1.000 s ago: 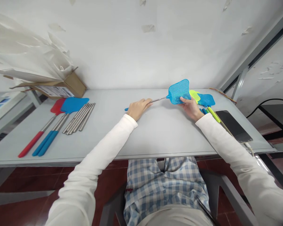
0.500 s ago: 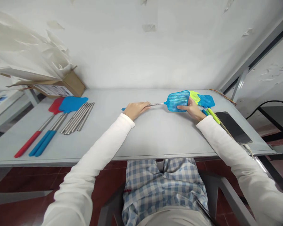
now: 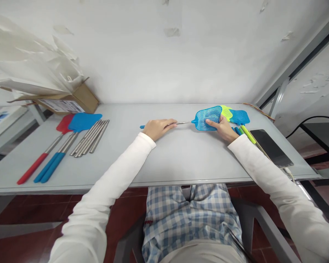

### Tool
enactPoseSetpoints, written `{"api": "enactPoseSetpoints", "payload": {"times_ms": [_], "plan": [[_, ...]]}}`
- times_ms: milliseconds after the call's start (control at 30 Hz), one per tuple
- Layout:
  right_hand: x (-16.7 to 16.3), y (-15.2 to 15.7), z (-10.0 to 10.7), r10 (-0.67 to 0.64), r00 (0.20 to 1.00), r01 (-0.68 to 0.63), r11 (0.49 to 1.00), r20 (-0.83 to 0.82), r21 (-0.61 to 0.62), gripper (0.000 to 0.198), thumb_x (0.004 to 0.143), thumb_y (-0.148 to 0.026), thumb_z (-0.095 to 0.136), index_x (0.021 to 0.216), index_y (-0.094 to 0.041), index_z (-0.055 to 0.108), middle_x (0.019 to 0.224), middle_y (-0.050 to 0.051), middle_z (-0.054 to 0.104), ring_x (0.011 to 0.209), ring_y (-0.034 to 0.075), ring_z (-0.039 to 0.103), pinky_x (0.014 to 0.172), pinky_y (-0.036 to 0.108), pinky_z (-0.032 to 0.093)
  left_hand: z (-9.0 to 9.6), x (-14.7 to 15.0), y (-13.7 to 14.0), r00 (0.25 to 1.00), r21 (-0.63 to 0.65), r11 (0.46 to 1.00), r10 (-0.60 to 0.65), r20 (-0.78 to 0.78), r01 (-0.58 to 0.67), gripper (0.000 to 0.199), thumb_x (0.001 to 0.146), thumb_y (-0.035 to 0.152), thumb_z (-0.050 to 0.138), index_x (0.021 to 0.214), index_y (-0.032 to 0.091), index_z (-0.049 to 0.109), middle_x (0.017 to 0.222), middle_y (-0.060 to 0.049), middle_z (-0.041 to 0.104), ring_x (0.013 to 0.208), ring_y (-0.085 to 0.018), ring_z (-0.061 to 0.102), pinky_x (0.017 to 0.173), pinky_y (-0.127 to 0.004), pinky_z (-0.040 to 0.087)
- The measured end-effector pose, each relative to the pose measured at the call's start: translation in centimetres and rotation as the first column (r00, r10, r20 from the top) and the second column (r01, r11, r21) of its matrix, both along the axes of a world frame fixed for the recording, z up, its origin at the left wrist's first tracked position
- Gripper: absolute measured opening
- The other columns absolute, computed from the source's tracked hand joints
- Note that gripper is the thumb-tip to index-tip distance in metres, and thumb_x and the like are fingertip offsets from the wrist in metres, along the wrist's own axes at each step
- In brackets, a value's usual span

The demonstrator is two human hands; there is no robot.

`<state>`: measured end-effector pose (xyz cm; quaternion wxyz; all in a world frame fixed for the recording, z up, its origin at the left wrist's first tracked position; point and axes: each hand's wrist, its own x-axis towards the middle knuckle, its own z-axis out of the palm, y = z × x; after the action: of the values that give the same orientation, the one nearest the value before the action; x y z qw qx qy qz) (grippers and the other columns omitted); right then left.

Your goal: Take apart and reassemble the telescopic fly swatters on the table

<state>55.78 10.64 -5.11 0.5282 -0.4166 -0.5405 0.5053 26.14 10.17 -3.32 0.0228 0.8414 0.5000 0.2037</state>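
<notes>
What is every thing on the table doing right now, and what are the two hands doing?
Blue fly swatter: lying flat, rod pulled out long, held at both ends.
Left hand: closed on the handle end.
Right hand: pressing on the mesh head.
Other swatter heads: piled beside the right hand.
Phone: screen dark, face up.
Metal rods: lying side by side.
Cardboard box: open, on its side.

You won't find any text you can read here. The white label [image 3: 62, 105] on the cardboard box [image 3: 83, 98] at the far left of the tabletop [image 3: 164, 157] carries print, but it is too small and blurred to make out.
</notes>
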Motion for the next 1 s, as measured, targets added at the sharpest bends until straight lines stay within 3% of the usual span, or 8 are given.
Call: {"api": "enactPoseSetpoints", "payload": {"times_ms": [233,400,600,767,1000], "plan": [[0.9,0.4,0.0,-0.059,0.988,0.054,0.998,0.142,0.035,0.029,0.062,-0.041,0.087,0.081,-0.023,0.074,0.093,0.002,0.077,0.092,0.025,0.072,0.101,0.046,0.052,-0.1,0.0,-0.1,0.996,-0.012,1.000,0.011,0.092,-0.010,0.032,0.094,0.049,0.049,0.110,0.037,0.074,0.101,0.002,0.077,0.086,-0.020,0.069,0.065,-0.028,0.043],[0.8,0.3,0.1,0.026,0.999,-0.026,1.000,0.034,0.005,0.032,0.060,-0.038,0.088,0.086,-0.025,0.074,0.097,0.001,0.077,0.096,0.024,0.072,0.103,0.044,0.051,0.1,-0.1,-0.2,0.990,0.010,1.000,-0.004,0.142,0.003,0.030,0.093,0.050,0.051,0.106,0.037,0.075,0.100,0.002,0.077,0.082,-0.019,0.069,0.065,-0.028,0.043],[-0.3,-0.5,0.9,0.000,0.991,-0.007,0.999,-0.136,-0.049,0.038,0.058,-0.039,0.090,0.087,-0.026,0.071,0.093,0.000,0.076,0.091,0.023,0.073,0.096,0.045,0.055,0.1,0.1,-0.3,0.992,0.120,0.991,0.045,0.119,-0.059,0.041,0.095,0.056,0.043,0.107,0.036,0.076,0.084,-0.003,0.075,0.074,-0.018,0.065,0.057,-0.029,0.034],[0.0,-0.4,0.4,-0.069,0.997,0.068,0.998,-0.035,-0.007,0.036,0.056,-0.042,0.090,0.081,-0.026,0.070,0.090,0.000,0.076,0.089,0.024,0.072,0.095,0.048,0.057,0.3,0.0,-0.2,0.997,0.145,0.987,0.071,0.029,-0.075,0.052,0.094,0.066,0.034,0.103,0.036,0.076,0.065,-0.006,0.062,0.067,-0.018,0.060,0.054,-0.030,0.026],[0.1,-0.5,0.3,-0.105,0.990,0.098,0.992,0.093,0.080,0.033,0.058,-0.046,0.089,0.074,-0.024,0.070,0.084,0.001,0.076,0.087,0.025,0.072,0.091,0.048,0.058,0.8,-0.6,0.1,0.997,0.166,0.984,0.073,-0.026,-0.068,0.052,0.093,0.066,0.034,0.100,0.037,0.076,0.061,-0.005,0.056,0.062,-0.017,0.056,0.053,-0.030,0.025]]}}
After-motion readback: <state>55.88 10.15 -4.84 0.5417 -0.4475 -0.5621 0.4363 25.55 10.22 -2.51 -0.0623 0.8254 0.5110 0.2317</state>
